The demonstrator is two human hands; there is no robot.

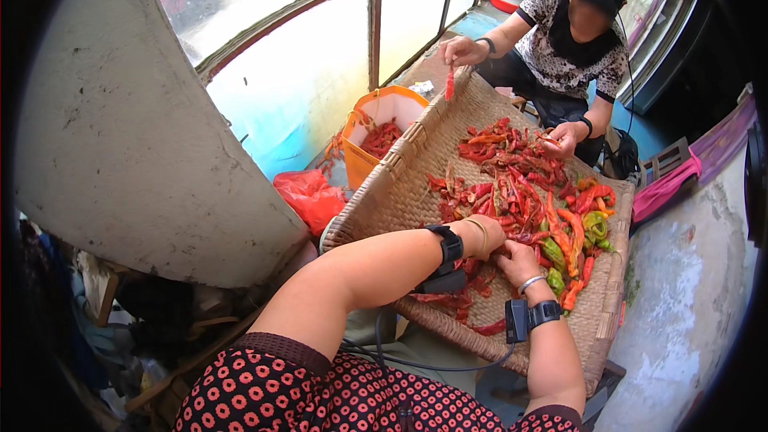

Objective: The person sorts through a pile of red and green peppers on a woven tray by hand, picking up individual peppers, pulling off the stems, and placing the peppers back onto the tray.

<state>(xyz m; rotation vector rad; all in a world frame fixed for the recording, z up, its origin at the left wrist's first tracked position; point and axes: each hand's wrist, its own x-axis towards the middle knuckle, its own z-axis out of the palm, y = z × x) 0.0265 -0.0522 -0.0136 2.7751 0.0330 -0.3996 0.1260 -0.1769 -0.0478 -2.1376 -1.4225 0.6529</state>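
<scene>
A pile of red peppers (520,192), many of them wrinkled and dry, lies on a wide woven tray (412,168) in front of me. My left hand (483,235) is curled over the near side of the pile. Just right of it, my right hand (518,262) is closed, its fingertips meeting those of the left. Whatever they pinch is hidden by the fingers. Plumper green peppers (555,281) and orange-red peppers (573,232) lie right of my hands. Across the tray, a co-worker's hand (463,51) dangles one dried red pepper (450,85); their other hand (565,140) is at the pile's far edge.
An orange container (362,157) holding red dried peppers stands against the tray's left side, beside a red plastic bag (310,198). A co-worker (574,40) sits at the far end. Windows (296,56) run along the left; a cable (448,368) hangs near my lap.
</scene>
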